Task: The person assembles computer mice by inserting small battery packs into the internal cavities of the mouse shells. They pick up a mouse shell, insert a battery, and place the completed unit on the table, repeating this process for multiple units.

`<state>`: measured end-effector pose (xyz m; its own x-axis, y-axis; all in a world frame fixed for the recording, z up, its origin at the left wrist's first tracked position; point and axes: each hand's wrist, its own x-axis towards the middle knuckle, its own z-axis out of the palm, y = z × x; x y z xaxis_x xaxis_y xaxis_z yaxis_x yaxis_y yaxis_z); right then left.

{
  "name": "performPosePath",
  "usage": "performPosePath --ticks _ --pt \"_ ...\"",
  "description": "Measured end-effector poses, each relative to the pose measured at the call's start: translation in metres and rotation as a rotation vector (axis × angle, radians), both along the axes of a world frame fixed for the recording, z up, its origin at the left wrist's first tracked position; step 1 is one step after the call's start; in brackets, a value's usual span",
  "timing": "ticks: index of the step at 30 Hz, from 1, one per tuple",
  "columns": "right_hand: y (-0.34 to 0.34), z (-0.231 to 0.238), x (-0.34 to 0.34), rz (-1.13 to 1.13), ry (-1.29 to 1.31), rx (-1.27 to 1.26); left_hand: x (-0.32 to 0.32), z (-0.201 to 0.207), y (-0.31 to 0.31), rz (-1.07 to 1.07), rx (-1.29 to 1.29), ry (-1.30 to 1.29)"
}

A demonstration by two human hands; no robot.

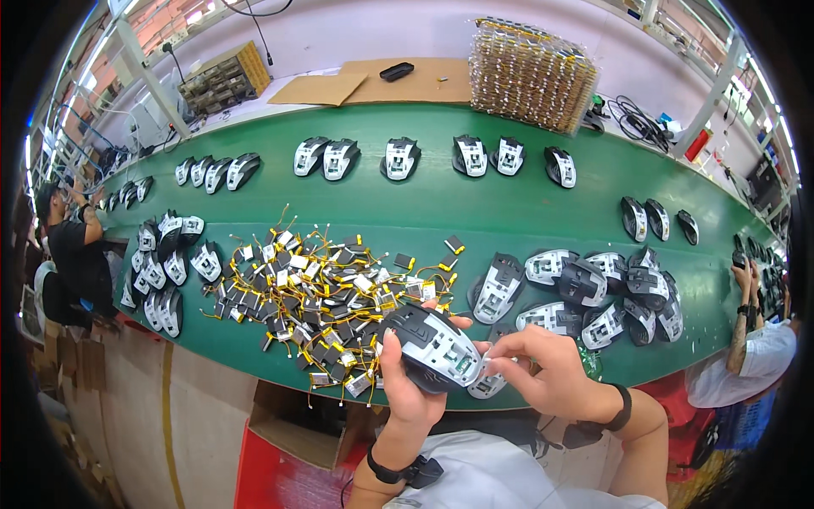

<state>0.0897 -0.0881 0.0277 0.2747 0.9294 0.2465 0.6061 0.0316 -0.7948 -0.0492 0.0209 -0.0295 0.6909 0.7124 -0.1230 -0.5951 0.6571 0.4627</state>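
I'm gripping a computer mouse [431,346] near the table [407,201] edge with my left hand [409,394]; my right hand [553,371] is curling at its end — whether gripping, I can't tell. Batteries [363,282] are crowding leftward — other mice [498,288] rightward.

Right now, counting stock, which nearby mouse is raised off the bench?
The mouse held in the left hand; nearby mice rest on the green bench.

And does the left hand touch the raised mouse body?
Touching. In the head view, the left hand grips the mouse body between thumb and fingers.
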Motion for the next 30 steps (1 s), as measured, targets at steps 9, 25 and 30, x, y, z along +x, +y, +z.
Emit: performPosePath --ticks 9,25,30 --pt "0.008 0.013 0.008 0.275 -0.393 0.141 0.004 0.000 -0.004 -0.058 0.043 0.048" --pt "0.010 0.014 0.010 0.391 -0.698 0.089 0.005 -0.013 -0.012 -0.121 0.028 0.100" --pt "0.010 0.014 0.009 0.406 -0.880 0.133 0.010 -0.011 -0.013 -0.080 0.006 0.148"
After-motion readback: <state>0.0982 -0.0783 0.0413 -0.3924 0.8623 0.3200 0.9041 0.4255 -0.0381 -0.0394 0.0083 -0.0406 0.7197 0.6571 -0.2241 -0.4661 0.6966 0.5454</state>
